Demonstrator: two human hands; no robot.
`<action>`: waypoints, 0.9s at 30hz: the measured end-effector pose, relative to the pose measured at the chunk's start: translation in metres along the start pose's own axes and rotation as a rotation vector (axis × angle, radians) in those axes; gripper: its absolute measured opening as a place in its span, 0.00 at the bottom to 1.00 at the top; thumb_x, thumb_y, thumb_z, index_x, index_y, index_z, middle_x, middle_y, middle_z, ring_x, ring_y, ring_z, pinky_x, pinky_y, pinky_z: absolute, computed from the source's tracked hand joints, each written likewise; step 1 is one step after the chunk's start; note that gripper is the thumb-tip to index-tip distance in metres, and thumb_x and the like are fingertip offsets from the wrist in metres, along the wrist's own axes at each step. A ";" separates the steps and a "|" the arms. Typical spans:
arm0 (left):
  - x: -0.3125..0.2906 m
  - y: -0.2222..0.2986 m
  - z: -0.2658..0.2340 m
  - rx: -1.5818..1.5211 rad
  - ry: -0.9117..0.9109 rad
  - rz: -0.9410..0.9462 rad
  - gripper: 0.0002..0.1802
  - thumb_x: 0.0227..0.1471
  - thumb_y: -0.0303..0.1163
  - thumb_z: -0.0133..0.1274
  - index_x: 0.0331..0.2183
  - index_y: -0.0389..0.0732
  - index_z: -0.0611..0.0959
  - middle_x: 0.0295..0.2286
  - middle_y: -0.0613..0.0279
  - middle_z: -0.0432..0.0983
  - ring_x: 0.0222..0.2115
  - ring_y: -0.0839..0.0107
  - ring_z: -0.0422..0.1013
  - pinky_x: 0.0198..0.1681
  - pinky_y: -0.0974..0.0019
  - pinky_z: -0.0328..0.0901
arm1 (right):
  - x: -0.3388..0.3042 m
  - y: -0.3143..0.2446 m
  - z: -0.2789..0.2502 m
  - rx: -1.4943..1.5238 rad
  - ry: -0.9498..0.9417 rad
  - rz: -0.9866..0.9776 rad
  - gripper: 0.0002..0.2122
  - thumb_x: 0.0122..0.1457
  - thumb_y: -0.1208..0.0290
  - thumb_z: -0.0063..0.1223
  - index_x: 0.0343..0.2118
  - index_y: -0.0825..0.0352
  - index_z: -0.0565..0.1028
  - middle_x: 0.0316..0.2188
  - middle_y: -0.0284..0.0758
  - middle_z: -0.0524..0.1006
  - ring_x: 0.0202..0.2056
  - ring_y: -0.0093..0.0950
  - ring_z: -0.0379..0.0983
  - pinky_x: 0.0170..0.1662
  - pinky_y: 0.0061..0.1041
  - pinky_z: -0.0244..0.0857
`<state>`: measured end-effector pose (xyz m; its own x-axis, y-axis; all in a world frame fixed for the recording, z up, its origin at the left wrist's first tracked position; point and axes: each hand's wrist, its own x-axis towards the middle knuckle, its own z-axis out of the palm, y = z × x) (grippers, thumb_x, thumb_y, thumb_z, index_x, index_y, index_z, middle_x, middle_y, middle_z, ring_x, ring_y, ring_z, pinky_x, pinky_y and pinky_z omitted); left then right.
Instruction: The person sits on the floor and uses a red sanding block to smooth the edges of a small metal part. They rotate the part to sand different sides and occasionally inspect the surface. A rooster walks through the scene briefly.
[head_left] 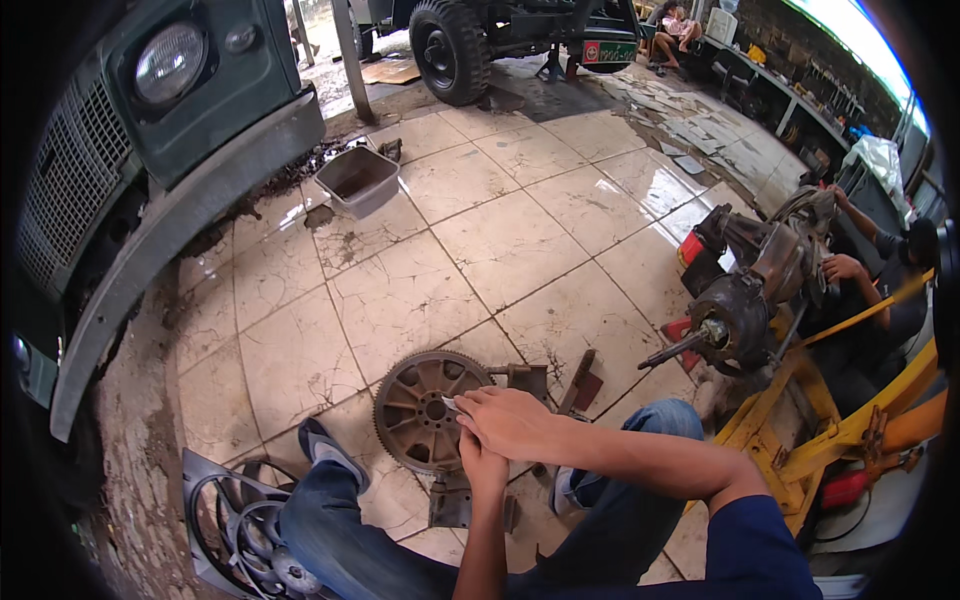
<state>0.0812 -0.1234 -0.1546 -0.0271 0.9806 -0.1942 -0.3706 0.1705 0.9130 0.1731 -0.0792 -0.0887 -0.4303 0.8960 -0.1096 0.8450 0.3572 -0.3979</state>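
A round, brown flywheel (pixel 399 400) with a toothed rim and several spokes lies in front of me, close to the floor tiles. Over its right side my two hands meet, close to the centre hub. My right hand (pixel 508 418) lies on top with its fingers closed. A small pale scrap (pixel 450 404), like paper or cloth, pokes out at its fingertips. Underneath is my left hand (pixel 482 460), its fingers mostly covered by the right one, so I cannot see what they hold. Dark metal brackets (pixel 452 506) sit beneath or beside the flywheel.
A dark green vehicle with a grey bumper (pixel 190 200) stands at left. Beyond the flywheel is a grey tub (pixel 360 182) of dark liquid. At right, a co-worker's hands (pixel 845 268) touch a gearbox (pixel 745 290) near a yellow hoist (pixel 800 450). A fan (pixel 250 540) lies lower left.
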 end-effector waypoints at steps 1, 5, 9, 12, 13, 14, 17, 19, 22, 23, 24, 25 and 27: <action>0.001 -0.007 -0.003 -0.008 -0.034 -0.041 0.26 0.67 0.43 0.39 0.53 0.29 0.70 0.48 0.50 0.73 0.49 0.66 0.70 0.52 0.65 0.64 | -0.002 0.002 0.001 0.044 -0.047 0.029 0.21 0.69 0.58 0.36 0.54 0.67 0.71 0.52 0.42 0.74 0.52 0.42 0.71 0.51 0.37 0.68; -0.012 -0.034 -0.004 0.275 -0.076 0.018 0.27 0.66 0.42 0.40 0.54 0.28 0.68 0.48 0.44 0.72 0.50 0.59 0.70 0.54 0.61 0.62 | 0.007 0.004 -0.014 0.133 -0.358 0.194 0.21 0.69 0.58 0.35 0.53 0.68 0.72 0.52 0.42 0.75 0.53 0.41 0.70 0.52 0.37 0.67; 0.007 -0.025 0.000 0.101 -0.041 -0.049 0.22 0.63 0.38 0.45 0.50 0.29 0.73 0.42 0.46 0.76 0.43 0.60 0.74 0.47 0.62 0.66 | 0.001 0.016 0.012 0.204 -0.019 0.101 0.21 0.69 0.59 0.34 0.50 0.70 0.74 0.46 0.47 0.77 0.49 0.45 0.72 0.51 0.36 0.67; 0.004 -0.022 -0.001 0.199 -0.081 -0.026 0.22 0.63 0.38 0.45 0.49 0.29 0.73 0.41 0.48 0.77 0.40 0.63 0.75 0.43 0.63 0.67 | 0.004 0.022 0.015 0.201 -0.175 0.161 0.21 0.69 0.60 0.34 0.51 0.71 0.74 0.47 0.47 0.76 0.50 0.44 0.71 0.53 0.36 0.66; 0.001 -0.023 0.000 0.185 -0.092 -0.052 0.21 0.63 0.37 0.45 0.49 0.29 0.73 0.41 0.48 0.77 0.40 0.63 0.75 0.43 0.63 0.67 | 0.007 0.023 0.011 0.223 -0.242 0.187 0.20 0.69 0.60 0.35 0.48 0.71 0.74 0.45 0.47 0.77 0.48 0.45 0.72 0.50 0.38 0.67; -0.003 -0.026 -0.001 0.169 -0.102 -0.077 0.21 0.63 0.37 0.46 0.49 0.29 0.73 0.41 0.48 0.77 0.40 0.63 0.75 0.43 0.63 0.67 | 0.013 0.022 0.007 0.244 -0.310 0.213 0.20 0.69 0.59 0.35 0.46 0.72 0.75 0.44 0.48 0.78 0.46 0.46 0.73 0.48 0.40 0.67; 0.002 -0.021 -0.002 0.096 -0.081 -0.128 0.21 0.63 0.36 0.46 0.49 0.28 0.73 0.41 0.47 0.77 0.40 0.61 0.75 0.43 0.63 0.68 | 0.009 0.026 0.023 0.265 -0.117 0.079 0.20 0.68 0.59 0.35 0.40 0.72 0.76 0.39 0.49 0.78 0.42 0.49 0.74 0.45 0.43 0.68; 0.004 -0.021 -0.002 0.121 -0.058 -0.107 0.21 0.62 0.36 0.46 0.49 0.28 0.72 0.41 0.47 0.77 0.40 0.60 0.75 0.43 0.62 0.68 | 0.006 0.029 0.030 0.265 -0.014 0.001 0.20 0.68 0.60 0.35 0.38 0.72 0.76 0.38 0.50 0.78 0.41 0.50 0.74 0.44 0.43 0.67; -0.002 -0.037 -0.001 0.250 -0.057 -0.019 0.22 0.62 0.37 0.47 0.50 0.28 0.72 0.41 0.49 0.77 0.41 0.62 0.75 0.45 0.63 0.67 | 0.011 0.028 0.020 0.238 -0.144 0.043 0.20 0.68 0.60 0.36 0.37 0.73 0.76 0.37 0.50 0.78 0.40 0.49 0.74 0.44 0.44 0.67; -0.006 -0.044 0.001 0.280 -0.063 0.000 0.23 0.62 0.39 0.47 0.49 0.29 0.72 0.40 0.51 0.77 0.41 0.65 0.74 0.45 0.65 0.67 | 0.015 0.026 0.015 0.218 -0.222 0.073 0.20 0.68 0.60 0.36 0.37 0.73 0.75 0.38 0.49 0.78 0.40 0.49 0.74 0.44 0.43 0.67; -0.008 -0.050 -0.001 0.275 -0.061 -0.005 0.23 0.61 0.38 0.48 0.49 0.29 0.72 0.41 0.50 0.77 0.42 0.65 0.74 0.46 0.65 0.66 | 0.018 0.024 0.013 0.197 -0.300 0.103 0.19 0.68 0.60 0.37 0.38 0.73 0.75 0.38 0.49 0.78 0.41 0.48 0.74 0.44 0.43 0.67; -0.009 -0.050 -0.001 0.270 -0.067 -0.013 0.23 0.61 0.38 0.48 0.49 0.29 0.72 0.41 0.50 0.76 0.43 0.64 0.73 0.47 0.65 0.66 | 0.018 0.025 0.017 0.206 -0.237 0.057 0.19 0.68 0.60 0.37 0.38 0.73 0.75 0.38 0.49 0.78 0.41 0.48 0.74 0.45 0.43 0.67; -0.006 -0.029 0.000 0.182 -0.077 -0.086 0.21 0.58 0.31 0.47 0.48 0.26 0.72 0.45 0.45 0.74 0.46 0.57 0.73 0.48 0.61 0.66 | 0.008 0.030 0.028 0.216 -0.110 -0.019 0.19 0.68 0.60 0.37 0.38 0.73 0.75 0.39 0.48 0.78 0.42 0.48 0.74 0.45 0.43 0.67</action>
<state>0.0922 -0.1338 -0.1798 0.0708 0.9649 -0.2528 -0.1941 0.2620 0.9454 0.1866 -0.0684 -0.1268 -0.4873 0.8513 -0.1943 0.7540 0.2980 -0.5854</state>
